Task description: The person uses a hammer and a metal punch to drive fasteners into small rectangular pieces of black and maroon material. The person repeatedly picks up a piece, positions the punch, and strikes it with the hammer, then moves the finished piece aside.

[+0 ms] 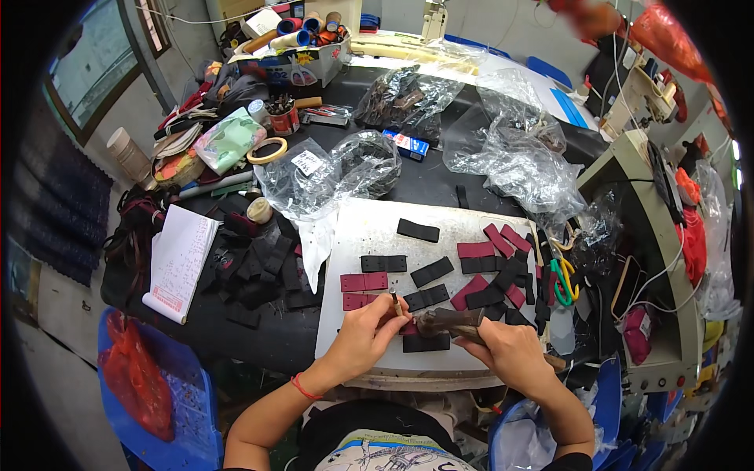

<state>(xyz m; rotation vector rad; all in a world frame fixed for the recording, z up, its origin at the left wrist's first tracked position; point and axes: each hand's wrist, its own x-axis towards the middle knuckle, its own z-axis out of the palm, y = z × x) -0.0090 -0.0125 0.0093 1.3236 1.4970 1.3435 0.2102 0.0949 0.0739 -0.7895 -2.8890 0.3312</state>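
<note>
My left hand [364, 334], with a red cord on its wrist, pinches a short metal punch [396, 303] standing upright over the strips. In my right hand [514, 349] is a hammer [446, 320] gripped by its wooden handle, its dark head close beside the punch. Under and around both hands, short black strips [426, 297] and maroon strips [364, 282] lie on a white board [357, 224]. Some strips show small holes near their ends. At the right they overlap in a loose pile [496, 284]. What sits directly under the punch tip is partly hidden by my fingers.
Left of the board are a heap of black strips [263, 263] and an open notebook [182, 255]. Clear plastic bags [514, 157] stand behind it. Green- and yellow-handled scissors [564, 281] lie at its right edge. Blue chairs [192, 400] flank me.
</note>
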